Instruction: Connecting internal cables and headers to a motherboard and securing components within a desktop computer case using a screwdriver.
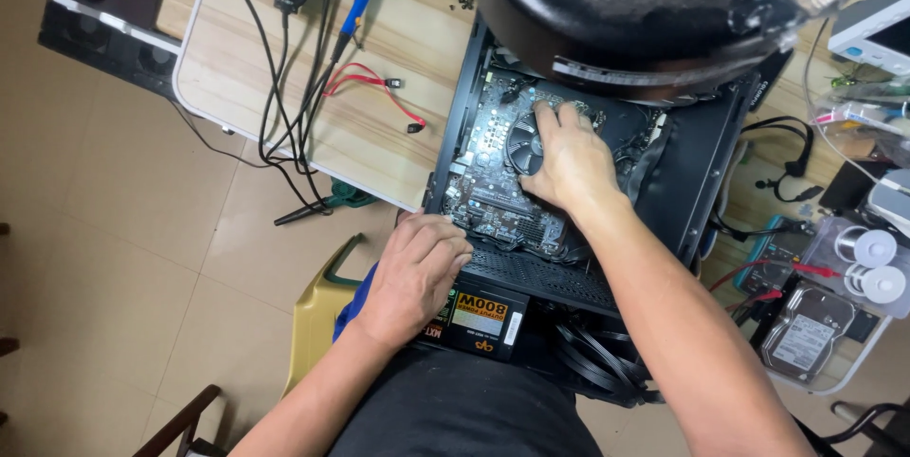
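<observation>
An open black computer case [697, 168] lies on its side, half on the wooden table and half over my lap. Inside it is a motherboard [493, 187] with a round cooler fan [521, 146]. My right hand [569, 163] rests palm down inside the case, its fingers pressing on the board just right of the fan. My left hand [417, 272] grips the case's near left edge, fingers curled over the rim above the black power supply [479, 319]. Whether the right hand holds anything is hidden.
A red data cable [374, 87] and several black cables [294, 106] lie on the wooden table [237, 68] to the left. A hard drive [806, 329], solder spools [877, 263] and small tools crowd the right side. A yellow stool [318, 315] stands below left.
</observation>
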